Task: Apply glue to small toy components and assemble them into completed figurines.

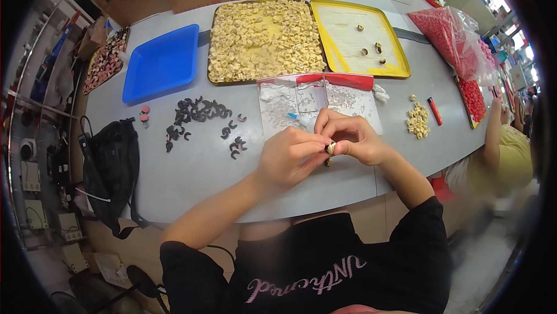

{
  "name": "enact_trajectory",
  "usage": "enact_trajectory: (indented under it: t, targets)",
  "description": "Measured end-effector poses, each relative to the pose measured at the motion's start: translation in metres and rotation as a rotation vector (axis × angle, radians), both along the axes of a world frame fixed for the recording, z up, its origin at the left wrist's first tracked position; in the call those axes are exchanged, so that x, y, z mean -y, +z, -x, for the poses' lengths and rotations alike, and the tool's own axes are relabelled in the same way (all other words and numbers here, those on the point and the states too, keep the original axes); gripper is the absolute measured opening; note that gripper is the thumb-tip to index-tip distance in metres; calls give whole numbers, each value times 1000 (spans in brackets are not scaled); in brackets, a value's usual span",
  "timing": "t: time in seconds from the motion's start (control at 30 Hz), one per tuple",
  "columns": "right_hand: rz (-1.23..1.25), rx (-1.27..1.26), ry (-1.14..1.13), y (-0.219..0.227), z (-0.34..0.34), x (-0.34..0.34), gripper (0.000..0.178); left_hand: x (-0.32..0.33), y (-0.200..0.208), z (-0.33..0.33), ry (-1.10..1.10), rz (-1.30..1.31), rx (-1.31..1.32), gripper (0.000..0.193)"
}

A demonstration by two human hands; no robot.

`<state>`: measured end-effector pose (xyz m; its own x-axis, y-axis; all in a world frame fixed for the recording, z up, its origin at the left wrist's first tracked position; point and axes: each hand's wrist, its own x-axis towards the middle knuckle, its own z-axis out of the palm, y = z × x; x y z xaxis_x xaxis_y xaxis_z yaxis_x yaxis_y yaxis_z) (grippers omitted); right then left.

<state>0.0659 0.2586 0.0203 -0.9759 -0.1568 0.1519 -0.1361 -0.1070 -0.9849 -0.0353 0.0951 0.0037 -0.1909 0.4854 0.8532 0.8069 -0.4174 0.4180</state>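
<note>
Both my hands meet over the near middle of the grey table (174, 189). Between the fingertips is a small cream-and-black piece (331, 148); its exact kind is too small to tell. My left hand (288, 156) pinches it from the left, and my right hand (358, 139) grips it with thumb and fingers from the right. A similar dark-and-cream piece (328, 163) shows just under the fingers. Beyond my hands, a white sheet with a red edge (350, 82) bears many tiny bits, and a blue-tipped tube (293, 116) lies there, partly hidden.
Black C-shaped pieces (202, 110) lie scattered at left, near a black bag (113, 160) and a blue tray (159, 61). Yellow trays (404, 70) stand at the back. To the right are cream pieces (417, 121), a red tube (435, 111) and a bag of red pieces (444, 32). Another person (505, 151) sits at right.
</note>
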Motion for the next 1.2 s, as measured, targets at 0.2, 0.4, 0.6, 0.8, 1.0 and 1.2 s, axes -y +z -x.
enact_trajectory:
  t: [0.2, 0.4, 0.6, 0.8, 1.0, 1.2]
  targets:
    - [66, 167, 104, 2, -1, -1, 18, 3, -5, -6, -52, 68, 177, 42]
    - [87, 147, 134, -4, -1, -2, 18, 1, -3, -6, -47, 11, 157, 47]
    - [34, 222, 130, 5, -8, -1, 18, 6, -4, -7, -124, 57, 169, 37]
    - [72, 224, 117, 9, -7, 5, 37, 7, -8, -9, -183, 22, 141, 32]
    - [58, 200, 111, 11, -7, 6, 39, 8, -9, -8, -225, 28, 143, 29]
    - [18, 181, 135, 10, -7, 3, 40, 11, -3, -7, -301, 91, 222, 24]
